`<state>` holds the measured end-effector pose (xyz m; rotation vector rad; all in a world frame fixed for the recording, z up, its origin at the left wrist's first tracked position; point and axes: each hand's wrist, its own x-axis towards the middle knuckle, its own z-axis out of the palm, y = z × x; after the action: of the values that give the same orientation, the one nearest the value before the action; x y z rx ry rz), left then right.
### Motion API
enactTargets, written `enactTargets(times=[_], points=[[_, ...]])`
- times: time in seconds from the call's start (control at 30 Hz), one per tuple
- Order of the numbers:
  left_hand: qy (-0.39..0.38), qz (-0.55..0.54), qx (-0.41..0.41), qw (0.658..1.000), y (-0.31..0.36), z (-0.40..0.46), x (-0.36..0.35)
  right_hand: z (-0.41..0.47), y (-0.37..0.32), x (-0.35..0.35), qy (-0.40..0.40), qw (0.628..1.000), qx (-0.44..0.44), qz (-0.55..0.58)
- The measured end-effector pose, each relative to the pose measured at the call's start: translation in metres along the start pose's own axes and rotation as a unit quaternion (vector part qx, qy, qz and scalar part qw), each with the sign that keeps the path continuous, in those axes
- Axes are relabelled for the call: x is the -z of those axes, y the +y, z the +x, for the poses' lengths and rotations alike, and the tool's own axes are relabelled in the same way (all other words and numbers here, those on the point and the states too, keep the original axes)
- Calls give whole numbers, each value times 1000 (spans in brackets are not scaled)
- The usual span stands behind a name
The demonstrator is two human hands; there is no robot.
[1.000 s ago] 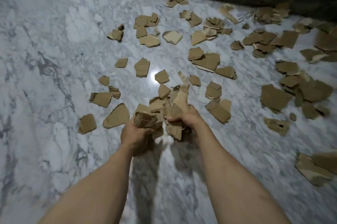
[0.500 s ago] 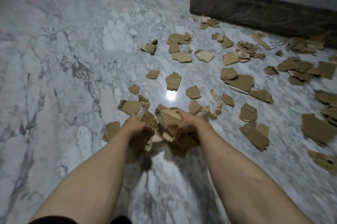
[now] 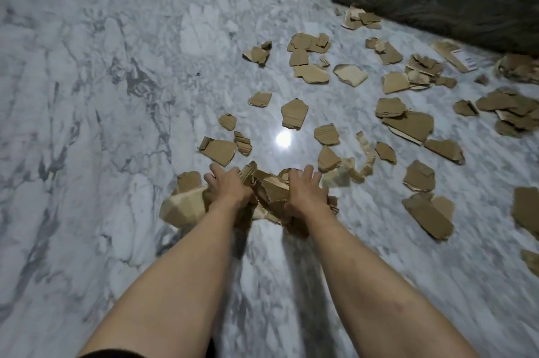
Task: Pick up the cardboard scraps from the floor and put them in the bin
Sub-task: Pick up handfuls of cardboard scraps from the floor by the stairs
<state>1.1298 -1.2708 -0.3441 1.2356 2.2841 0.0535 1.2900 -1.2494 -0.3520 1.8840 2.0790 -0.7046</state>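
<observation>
Both my arms reach forward over a white marble floor (image 3: 116, 124). A heap of brown cardboard scraps (image 3: 269, 188) sits between my hands. My left hand (image 3: 230, 190) lies against the heap's left side with its fingers stretched forward. My right hand (image 3: 306, 191) lies on the heap's right side, fingers also straight and spread. A pale, blurred scrap (image 3: 183, 207) sticks out to the left of my left hand. Many more scraps (image 3: 294, 114) lie scattered over the floor ahead and to the right. No bin is in view.
A dark stone step (image 3: 437, 7) runs along the far right, with scraps piled at its foot (image 3: 361, 20). A lamp's bright reflection (image 3: 283, 139) shines on the floor among the scraps. The floor to the left holds no scraps.
My hands held a bunch of scraps curled in the fingers and raised; now they are lower and the fingers have straightened over the heap. The view has shifted left.
</observation>
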Motion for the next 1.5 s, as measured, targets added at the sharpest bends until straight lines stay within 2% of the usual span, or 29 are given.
enactTargets(times=[0.17,0.37,0.47,0.57,0.7,0.77,0.87,0.93,0.97,1.0,1.07,1.13,1.2,1.27,1.37,1.43,1.5], points=[[8,7,-1,1000,-10,-11,2,-12,3,-3,17,999,-15,42],[7,-77,-34,996,-22,-21,5,-19,6,-2,43,997,27,57],[8,-156,-37,987,-30,-17,22,-14,13,13,11,988,29,152],[18,-317,-14,948,-41,-10,56,-5,19,35,-8,959,-11,285],[28,-479,2,877,-54,-11,88,-7,9,47,-64,935,-22,348],[12,-564,36,825,-58,-16,92,-11,-2,47,-131,882,12,453],[-57,-699,75,709,-55,-23,88,-24,-22,43,-294,743,13,601],[-76,-756,61,647,-48,-24,84,-32,-31,38,-349,692,-8,632],[-83,-769,54,632,-46,-24,81,-35,-34,36,-355,675,-17,647],[-97,-767,49,632,-43,-27,78,-36,-35,32,-350,655,-24,670],[-143,-720,45,677,-42,-33,70,-35,-34,30,-320,619,-15,717],[-199,-666,39,718,-45,-39,61,-30,-31,34,-308,631,13,712],[-239,-653,34,718,-50,-40,53,-28,-28,42,-315,673,33,668],[-268,-651,38,709,-50,-39,49,-27,-25,49,-334,697,44,633],[-263,-643,45,718,-45,-36,50,-20,-16,55,-323,739,33,590],[-228,-626,63,744,-48,-30,56,-13,-9,60,-262,801,5,538],[-170,-619,94,761,-60,-21,62,-7,1,65,-189,900,-6,392]])
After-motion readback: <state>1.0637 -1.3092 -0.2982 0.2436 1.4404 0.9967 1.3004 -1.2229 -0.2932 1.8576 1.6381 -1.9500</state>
